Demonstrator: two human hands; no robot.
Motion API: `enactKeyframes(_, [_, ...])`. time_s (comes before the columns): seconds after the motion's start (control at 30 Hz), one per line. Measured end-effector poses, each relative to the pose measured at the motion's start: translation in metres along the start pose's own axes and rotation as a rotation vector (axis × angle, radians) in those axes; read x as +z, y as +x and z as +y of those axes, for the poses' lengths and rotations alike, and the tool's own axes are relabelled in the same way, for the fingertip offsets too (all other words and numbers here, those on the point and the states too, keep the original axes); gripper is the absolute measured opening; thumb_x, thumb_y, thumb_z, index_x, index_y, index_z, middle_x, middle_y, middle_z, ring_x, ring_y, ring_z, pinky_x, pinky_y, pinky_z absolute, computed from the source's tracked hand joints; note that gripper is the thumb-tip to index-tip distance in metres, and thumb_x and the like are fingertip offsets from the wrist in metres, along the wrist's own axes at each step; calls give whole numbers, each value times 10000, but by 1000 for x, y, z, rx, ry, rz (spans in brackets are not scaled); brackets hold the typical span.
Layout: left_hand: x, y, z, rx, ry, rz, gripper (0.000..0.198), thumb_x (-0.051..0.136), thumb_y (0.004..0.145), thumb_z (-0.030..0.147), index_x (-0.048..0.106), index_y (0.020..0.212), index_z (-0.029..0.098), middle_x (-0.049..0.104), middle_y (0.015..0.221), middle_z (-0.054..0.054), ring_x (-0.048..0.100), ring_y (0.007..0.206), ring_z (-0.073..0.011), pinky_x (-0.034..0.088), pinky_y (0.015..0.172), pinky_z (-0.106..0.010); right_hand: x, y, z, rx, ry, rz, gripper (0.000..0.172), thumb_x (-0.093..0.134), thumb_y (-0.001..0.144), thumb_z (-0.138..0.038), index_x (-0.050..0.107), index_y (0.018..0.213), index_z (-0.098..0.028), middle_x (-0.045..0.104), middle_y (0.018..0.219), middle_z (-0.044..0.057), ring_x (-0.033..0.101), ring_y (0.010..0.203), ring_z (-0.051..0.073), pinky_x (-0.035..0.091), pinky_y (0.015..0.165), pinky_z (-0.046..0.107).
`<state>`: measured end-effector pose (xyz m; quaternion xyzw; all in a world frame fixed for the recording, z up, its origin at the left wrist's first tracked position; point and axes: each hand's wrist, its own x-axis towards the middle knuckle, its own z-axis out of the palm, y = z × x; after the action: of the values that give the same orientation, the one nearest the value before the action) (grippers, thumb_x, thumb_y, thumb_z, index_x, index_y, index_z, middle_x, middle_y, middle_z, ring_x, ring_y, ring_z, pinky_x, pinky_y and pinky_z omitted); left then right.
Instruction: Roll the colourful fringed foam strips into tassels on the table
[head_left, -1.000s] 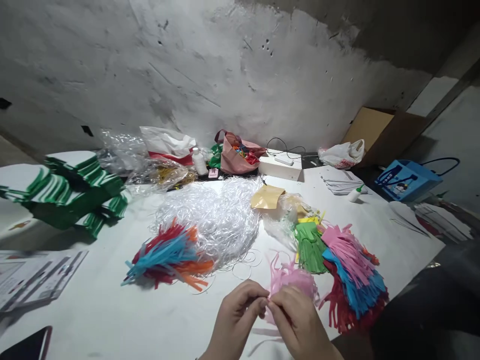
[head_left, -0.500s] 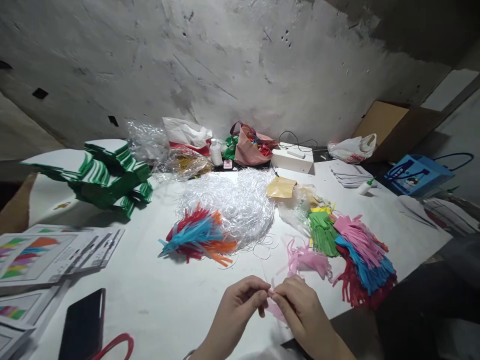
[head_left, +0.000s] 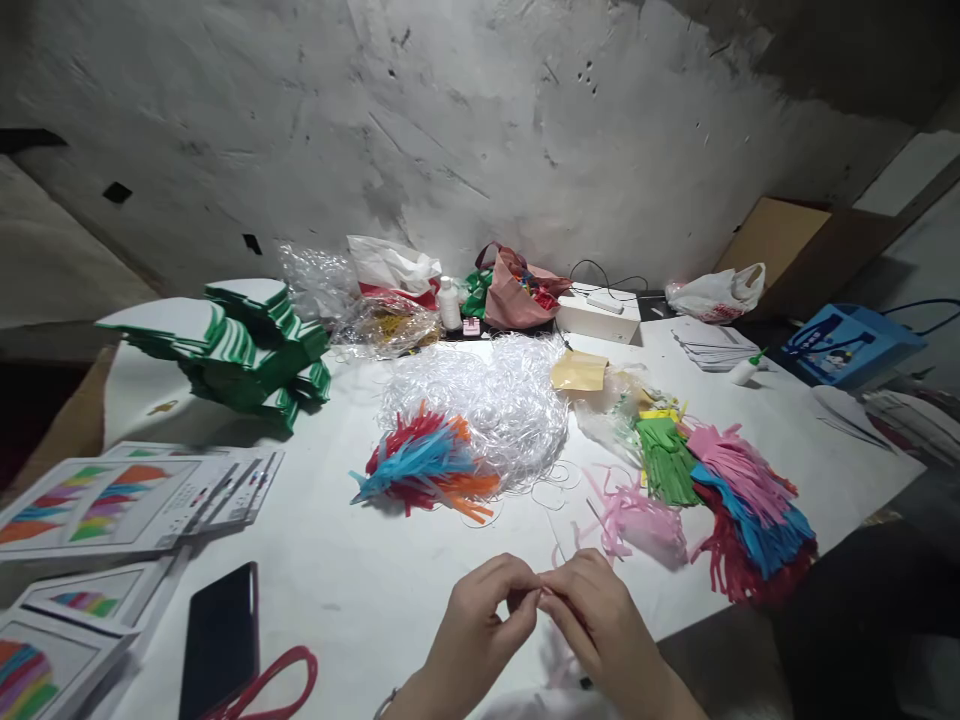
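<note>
Fingertip to fingertip, my left hand (head_left: 487, 625) and my right hand (head_left: 600, 620) meet over the near part of the table. Both are closed in a pinch on a small pink fringe piece (head_left: 556, 650). Its gripped end is mostly covered by the fingers, and the part hanging below looks blurred. Just beyond my right hand lies a pink fringe bundle (head_left: 649, 525). A green fringe bundle (head_left: 666, 462) and a stack of pink, blue and dark red fringes (head_left: 761, 520) lie further right. Red, blue and orange fringes (head_left: 427, 465) lie ahead on the left.
White stringy filament (head_left: 480, 400) is heaped mid-table. At left stand green-and-white cut-outs (head_left: 247, 350), printed cards (head_left: 150, 500) and a phone (head_left: 219, 640) with a red strap (head_left: 292, 680). Bags, a white bottle (head_left: 449, 303) and a white box (head_left: 600, 318) line the wall.
The view has shifted slightly left, so things on the table appear further right. My hands stay pinched together, and the pink piece between the fingertips shows less.
</note>
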<state>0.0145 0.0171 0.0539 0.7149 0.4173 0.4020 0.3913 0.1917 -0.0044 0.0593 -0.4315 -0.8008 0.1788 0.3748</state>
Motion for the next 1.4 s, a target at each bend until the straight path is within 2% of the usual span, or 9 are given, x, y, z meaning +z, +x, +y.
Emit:
enactKeyframes(0.2, [-2,-9,-32,53,136,200,152,533,778,86,585,709,211,591,643,5,542,573,-120,431,533,-210,24,10,8,-9,-114,-2,176,457,941,-129,544,807,-201,545,673,-23,501,614,134,425,757,331])
enactKeyframes(0.4, [-12,-8,-74,-164,57,308,97,553,746,135,574,688,210,588,651,13,541,572,-118,455,548,-214,52,14,34,32,-164,-79,113,493,952,-213,596,905,-212,625,795,13,594,756,177,484,773,348])
enactKeyframes(0.53, [-60,17,-123,-459,-108,463,153,619,725,347,604,700,196,597,613,14,547,529,-137,469,517,-248,64,7,61,95,-240,40,350,553,942,-349,533,1271,-231,648,1154,85,623,1052,244,530,863,385])
enactKeyframes(0.77, [-180,61,-208,-701,-18,672,363,613,619,486,633,727,141,589,560,-9,548,524,-171,471,519,-296,77,-15,88,118,-246,72,299,509,963,-332,553,1246,-246,692,1088,66,678,988,219,597,805,332])
enactKeyframes(0.9, [-194,59,-212,-770,216,747,505,564,687,407,636,1083,103,657,803,-73,591,684,-228,503,680,-393,86,-43,107,248,-255,31,314,486,955,-255,551,1262,-245,669,1158,75,655,1067,218,587,895,360])
enactKeyframes(1.03, [-141,44,-202,-529,581,747,596,508,778,473,543,1259,122,624,994,-102,585,890,-277,489,850,-448,81,-83,148,359,-429,73,465,431,914,-134,475,1368,-227,575,1343,96,555,1244,231,543,989,388])
enactKeyframes(1.17, [-34,29,-185,-259,387,344,492,537,802,520,603,1151,180,633,970,-93,599,705,-229,526,555,-338,55,-117,196,435,-684,250,530,393,899,-79,410,1416,-195,476,1447,135,447,1344,271,494,1030,462])
enactKeyframes(1.3, [71,35,-159,-76,240,-71,357,553,870,392,611,1176,218,643,1132,-123,657,933,-255,570,794,-402,16,-126,232,522,-828,429,464,430,928,-136,432,1392,-144,425,1473,191,358,1389,338,324,1105,597])
enactKeyframes(1.4, [128,59,-142,2,204,-240,356,525,895,331,583,1227,215,623,1199,-138,635,1058,-265,535,919,-437,-8,-120,251,537,-761,457,279,431,959,-196,592,1177,-132,633,1214,180,556,1183,319,320,1062,617])
